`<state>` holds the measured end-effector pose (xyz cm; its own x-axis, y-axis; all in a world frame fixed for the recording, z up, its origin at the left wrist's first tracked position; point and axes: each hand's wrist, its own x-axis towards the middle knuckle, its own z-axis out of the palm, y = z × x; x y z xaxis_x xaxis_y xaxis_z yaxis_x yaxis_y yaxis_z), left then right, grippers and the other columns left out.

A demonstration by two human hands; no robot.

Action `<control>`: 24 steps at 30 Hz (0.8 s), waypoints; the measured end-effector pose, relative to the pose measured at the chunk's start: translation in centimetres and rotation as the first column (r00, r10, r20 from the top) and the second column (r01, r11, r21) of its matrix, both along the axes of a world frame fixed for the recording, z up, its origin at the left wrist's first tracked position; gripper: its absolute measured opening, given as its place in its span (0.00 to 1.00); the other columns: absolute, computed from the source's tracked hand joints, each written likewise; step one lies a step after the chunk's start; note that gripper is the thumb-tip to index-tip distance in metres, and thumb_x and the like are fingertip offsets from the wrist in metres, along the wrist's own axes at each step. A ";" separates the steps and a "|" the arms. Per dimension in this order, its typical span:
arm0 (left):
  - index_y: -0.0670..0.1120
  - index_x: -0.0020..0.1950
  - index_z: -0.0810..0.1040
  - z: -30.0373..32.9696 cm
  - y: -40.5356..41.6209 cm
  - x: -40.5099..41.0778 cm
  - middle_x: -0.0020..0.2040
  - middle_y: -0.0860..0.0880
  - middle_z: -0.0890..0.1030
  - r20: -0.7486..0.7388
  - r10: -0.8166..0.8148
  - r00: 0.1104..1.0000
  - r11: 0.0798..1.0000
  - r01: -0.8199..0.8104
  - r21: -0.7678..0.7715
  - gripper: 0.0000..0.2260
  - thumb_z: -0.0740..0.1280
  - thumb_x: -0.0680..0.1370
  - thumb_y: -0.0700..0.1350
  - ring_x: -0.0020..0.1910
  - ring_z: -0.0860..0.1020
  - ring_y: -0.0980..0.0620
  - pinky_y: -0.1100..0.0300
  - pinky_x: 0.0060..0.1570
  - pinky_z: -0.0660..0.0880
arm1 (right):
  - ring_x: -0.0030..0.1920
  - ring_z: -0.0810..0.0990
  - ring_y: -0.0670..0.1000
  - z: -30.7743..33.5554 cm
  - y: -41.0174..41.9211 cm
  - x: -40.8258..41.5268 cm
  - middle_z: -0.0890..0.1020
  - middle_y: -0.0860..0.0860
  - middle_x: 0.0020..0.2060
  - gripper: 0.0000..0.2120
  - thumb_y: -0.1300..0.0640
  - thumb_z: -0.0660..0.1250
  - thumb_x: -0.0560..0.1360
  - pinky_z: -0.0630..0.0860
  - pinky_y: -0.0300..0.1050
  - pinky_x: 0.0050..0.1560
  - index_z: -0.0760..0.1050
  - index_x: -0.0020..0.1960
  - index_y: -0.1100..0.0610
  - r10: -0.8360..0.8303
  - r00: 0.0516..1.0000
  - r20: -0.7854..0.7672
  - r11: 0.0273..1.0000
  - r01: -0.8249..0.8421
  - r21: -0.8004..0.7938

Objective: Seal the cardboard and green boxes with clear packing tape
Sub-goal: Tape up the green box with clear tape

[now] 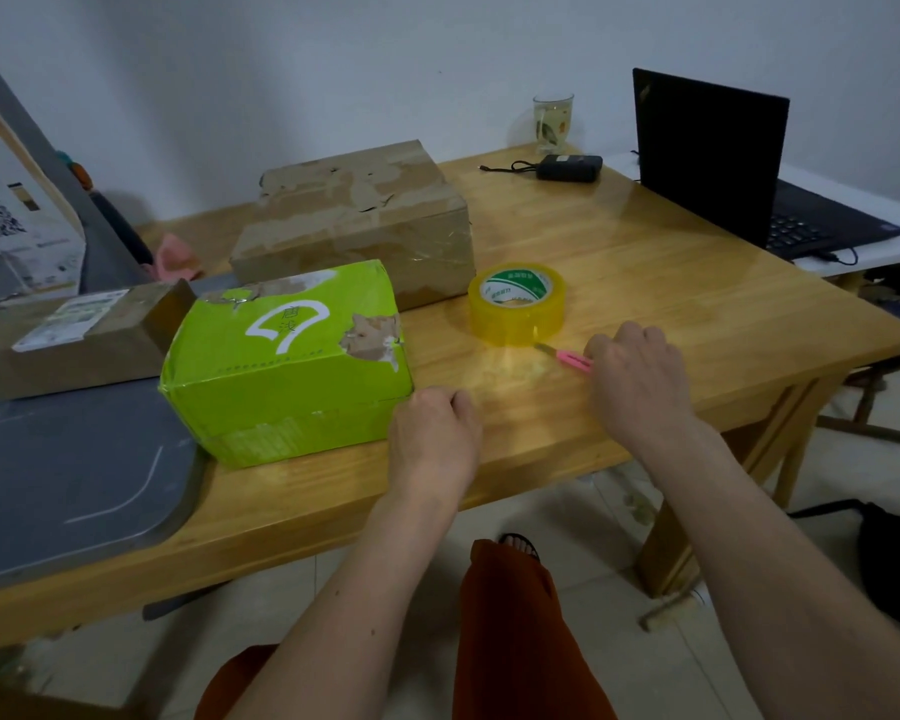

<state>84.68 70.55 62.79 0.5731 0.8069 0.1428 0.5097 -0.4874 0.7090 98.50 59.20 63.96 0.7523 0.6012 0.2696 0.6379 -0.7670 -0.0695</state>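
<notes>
I count three boxes on the wooden table (671, 283). One green box (287, 356) sits near the front edge, left of the middle, with torn patches on its top. Just behind it stands one large cardboard box (354, 220), its top scuffed and its right face shiny with tape. A second, smaller cardboard box (74, 330) lies at the left edge, partly on a grey mat (74, 459). There is one roll of clear packing tape (516, 302), lying flat to the right of the green box and just in front of the large box's right corner.

My left hand (435, 433) rests near the front edge, just beside the green box's right front corner, fingers curled in; I cannot tell whether it pinches anything. My right hand (637, 376) grips one pink cutter (567, 356), its blade tip pointing at the base of the tape roll.

Toward the back right corner I see one glass (553, 122), one black adapter (567, 167) and one open laptop (718, 168).
</notes>
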 end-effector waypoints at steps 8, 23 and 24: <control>0.40 0.36 0.81 0.0 0.3 0.0 0.35 0.42 0.83 0.047 -0.010 0.999 0.999 0.012 -0.051 0.20 0.57 0.75 0.51 0.33 0.82 0.39 0.46 0.38 0.80 | 0.57 0.72 0.58 0.1 0.3 1.4 0.75 0.56 0.55 0.11 0.63 0.60 0.80 0.70 0.49 0.53 0.74 0.60 0.57 0.039 0.999 -0.034 0.999 -0.038 0.009; 0.45 0.31 0.78 -0.4 1.0 -0.7 0.30 0.47 0.82 0.161 0.082 0.984 0.934 -0.019 -0.357 0.20 0.60 0.83 0.43 0.20 0.76 0.52 0.54 0.29 0.80 | 0.75 0.57 0.55 0.3 6.9 0.7 0.61 0.54 0.75 0.27 0.72 0.61 0.76 0.65 0.50 0.68 0.71 0.70 0.50 0.409 0.907 -0.097 0.909 -0.397 0.123; 0.44 0.31 0.78 -0.4 1.0 -0.8 0.28 0.49 0.81 0.166 0.093 0.982 0.930 -0.026 -0.367 0.20 0.60 0.83 0.42 0.20 0.76 0.53 0.57 0.27 0.78 | 0.75 0.57 0.54 0.1 6.9 1.0 0.61 0.53 0.75 0.25 0.71 0.61 0.77 0.66 0.51 0.67 0.73 0.69 0.51 0.407 0.907 -0.109 0.910 -0.393 0.133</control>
